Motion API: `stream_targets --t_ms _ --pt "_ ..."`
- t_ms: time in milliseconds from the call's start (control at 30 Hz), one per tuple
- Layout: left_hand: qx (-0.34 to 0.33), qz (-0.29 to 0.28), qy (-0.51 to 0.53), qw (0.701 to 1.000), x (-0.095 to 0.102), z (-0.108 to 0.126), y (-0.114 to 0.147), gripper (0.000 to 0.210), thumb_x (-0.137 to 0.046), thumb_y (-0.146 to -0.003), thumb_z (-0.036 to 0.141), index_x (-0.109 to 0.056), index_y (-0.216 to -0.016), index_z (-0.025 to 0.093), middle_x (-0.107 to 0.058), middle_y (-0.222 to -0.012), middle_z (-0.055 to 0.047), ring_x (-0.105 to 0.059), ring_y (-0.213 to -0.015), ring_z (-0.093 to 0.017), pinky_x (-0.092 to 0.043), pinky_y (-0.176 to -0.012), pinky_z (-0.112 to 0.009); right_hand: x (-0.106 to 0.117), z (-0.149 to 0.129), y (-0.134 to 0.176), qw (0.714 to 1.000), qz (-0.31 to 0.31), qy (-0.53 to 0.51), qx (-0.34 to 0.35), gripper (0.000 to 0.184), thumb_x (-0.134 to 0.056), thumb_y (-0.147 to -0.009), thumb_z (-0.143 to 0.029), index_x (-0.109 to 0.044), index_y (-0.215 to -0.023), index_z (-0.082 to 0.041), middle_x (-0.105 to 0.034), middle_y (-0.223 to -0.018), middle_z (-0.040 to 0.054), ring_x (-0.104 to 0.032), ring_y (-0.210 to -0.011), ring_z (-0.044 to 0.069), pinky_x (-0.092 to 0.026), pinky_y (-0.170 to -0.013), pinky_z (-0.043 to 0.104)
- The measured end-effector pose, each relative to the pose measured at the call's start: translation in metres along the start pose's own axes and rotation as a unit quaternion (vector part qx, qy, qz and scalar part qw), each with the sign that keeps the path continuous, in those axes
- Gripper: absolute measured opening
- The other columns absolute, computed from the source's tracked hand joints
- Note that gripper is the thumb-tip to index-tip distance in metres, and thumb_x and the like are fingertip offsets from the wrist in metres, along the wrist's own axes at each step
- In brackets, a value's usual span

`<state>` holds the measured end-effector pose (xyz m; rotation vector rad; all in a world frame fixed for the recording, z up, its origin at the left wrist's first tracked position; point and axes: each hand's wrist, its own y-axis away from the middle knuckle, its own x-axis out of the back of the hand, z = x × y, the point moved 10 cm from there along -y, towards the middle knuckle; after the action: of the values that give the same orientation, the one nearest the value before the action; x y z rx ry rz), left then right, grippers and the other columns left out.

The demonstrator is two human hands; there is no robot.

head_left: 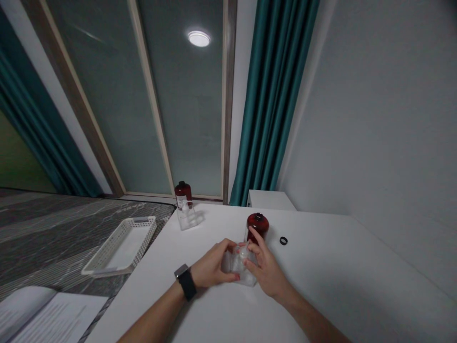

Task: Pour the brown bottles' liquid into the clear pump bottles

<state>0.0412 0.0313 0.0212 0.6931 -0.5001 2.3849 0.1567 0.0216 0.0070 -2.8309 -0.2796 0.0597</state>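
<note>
Both hands are on a clear, see-through bottle on the white table, partly covered by my fingers. My left hand, with a dark watch on its wrist, curves round the bottle's left side, thumb at the near side. From the right, my right hand closes its thumb and fingers about the bottle's upper part, with the index finger raised in front of the brown bottle. That round-shouldered brown bottle stands upright just behind the hands. To its right lies a black ring.
At the table's far left corner stand another brown bottle and a clear square container. A white basket and an open book rest on the dark surface to the left. Behind the white table is a white cabinet.
</note>
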Motion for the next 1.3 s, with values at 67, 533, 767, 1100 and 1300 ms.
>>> stream_targets --t_ms 67,533,767,1100,1300 --pt "-0.007 -0.01 0.004 1.0 0.003 0.002 -0.001 0.057 -0.079 -0.068 0.022 -0.05 -0.116 0.019 -0.061 -0.117 -0.008 -0.056 -0.105 -0.024 -0.045 -0.094 -0.039 -0.002 0.003 0.0 1.0 0.001 0.009 -0.005 0.071 -0.066 -0.084 -0.032 -0.031 -0.146 -0.029 -0.069 -0.112 0.006 -0.058 -0.12 0.023 -0.032 -0.113 0.047" --pt "0.111 0.161 -0.124 0.973 0.124 -0.076 0.031 0.054 -0.073 -0.071 0.031 -0.053 -0.119 0.018 -0.062 -0.116 -0.011 -0.061 -0.103 -0.027 -0.052 -0.081 -0.038 0.02 -0.037 0.013 0.94 0.124 0.28 0.149 0.032 -0.046 -0.093 -0.021 -0.051 -0.125 -0.025 -0.067 -0.091 0.0019 -0.065 -0.088 0.018 -0.05 -0.087 0.034" --pt "0.034 0.199 -0.185 0.962 0.13 -0.038 0.03 0.068 -0.073 -0.075 0.033 -0.043 -0.134 0.02 -0.056 -0.126 -0.013 -0.06 -0.106 -0.027 -0.052 -0.089 -0.044 0.038 -0.06 0.016 0.911 0.185 0.304 0.211 0.025 -0.047 -0.094 -0.019 -0.056 -0.117 -0.024 -0.055 -0.084 0.0015 -0.057 -0.079 0.018 -0.049 -0.077 0.032" --pt "-0.104 0.192 -0.194 0.956 0.038 0.042 -0.004 0.054 -0.06 -0.086 0.022 -0.041 -0.136 0.022 -0.052 -0.13 -0.013 -0.05 -0.122 -0.028 -0.044 -0.104 -0.048 0.141 -0.016 -0.015 0.836 0.15 0.524 0.064 0.032 -0.045 -0.082 -0.015 -0.06 -0.11 -0.019 -0.058 -0.099 0.0088 -0.06 -0.093 0.025 -0.048 -0.086 0.04" --pt "-0.061 0.185 -0.066 0.979 0.027 0.031 -0.053 0.077 -0.071 -0.079 0.029 -0.03 -0.143 0.024 -0.047 -0.137 -0.014 -0.048 -0.128 -0.031 -0.043 -0.105 -0.053 0.161 0.015 -0.013 0.814 0.13 0.565 0.023 0.047 -0.062 -0.078 -0.024 -0.056 -0.125 -0.02 -0.063 -0.102 0.0094 -0.062 -0.096 0.027 -0.047 -0.086 0.039"
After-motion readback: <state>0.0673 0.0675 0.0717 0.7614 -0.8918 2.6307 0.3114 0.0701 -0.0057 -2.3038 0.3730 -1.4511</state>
